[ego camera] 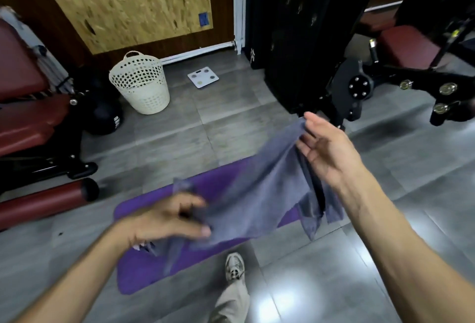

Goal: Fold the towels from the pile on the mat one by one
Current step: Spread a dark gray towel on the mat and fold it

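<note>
Towel [259, 194], grey-blue, thin and creased, hangs stretched in the air above the purple mat [144, 274]. The left hand [169, 217] grips its near corner with curled fingers. Farther off, the right hand [326, 148] pinches the raised far corner, other fingers spread.

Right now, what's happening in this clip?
A person stands over a purple mat on a gym floor, holding a grey towel up in the air. The left hand grips one end and the right hand pinches a raised corner. The towel hangs crumpled between them, not yet folded. A white laundry basket stands beyond.
</note>
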The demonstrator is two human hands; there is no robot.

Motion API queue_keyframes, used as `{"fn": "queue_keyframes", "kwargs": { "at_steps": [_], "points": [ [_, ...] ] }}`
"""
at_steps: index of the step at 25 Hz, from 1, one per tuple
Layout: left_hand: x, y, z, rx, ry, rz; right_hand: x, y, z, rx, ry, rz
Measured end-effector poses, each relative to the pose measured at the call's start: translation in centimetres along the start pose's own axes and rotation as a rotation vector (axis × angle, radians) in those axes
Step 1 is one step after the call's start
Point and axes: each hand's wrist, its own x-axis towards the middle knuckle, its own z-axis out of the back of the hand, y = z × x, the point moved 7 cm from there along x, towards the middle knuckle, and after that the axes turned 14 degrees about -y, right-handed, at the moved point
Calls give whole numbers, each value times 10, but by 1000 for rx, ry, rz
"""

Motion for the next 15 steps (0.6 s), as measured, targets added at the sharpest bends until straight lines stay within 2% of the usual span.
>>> {"fn": "queue_keyframes", "kwargs": {
  "at_steps": [1,2,3,6,7,9,10,13,15],
  "points": [
    [5,12,-22,100,193,50,12,-1,-5,-14,-9,-34],
    [19,26,-38,101,277,108,20,-3,-11,-54,9,-73],
    [48,32,-44,56,221,110,26,-6,-16,-119,62,-122],
    [139,15,-22,-137,-420,-74,26,-15,-14,-410,282,-247],
    [161,-1,-23,-153,-481,-187,26,-12,-8,-519,340,-240],
    [190,-45,-51,-53,-363,-480,32,-1,-1,-727,474,-188],
    [198,-63,-67,-34,-270,-532,36,8,1,-812,529,-169],
    [228,-79,-88,-187,-93,-413,71,50,7,-1007,585,-79],
    [251,-61,-91,-155,-19,-297,96,81,8,-1049,637,-28]
  ]
}}
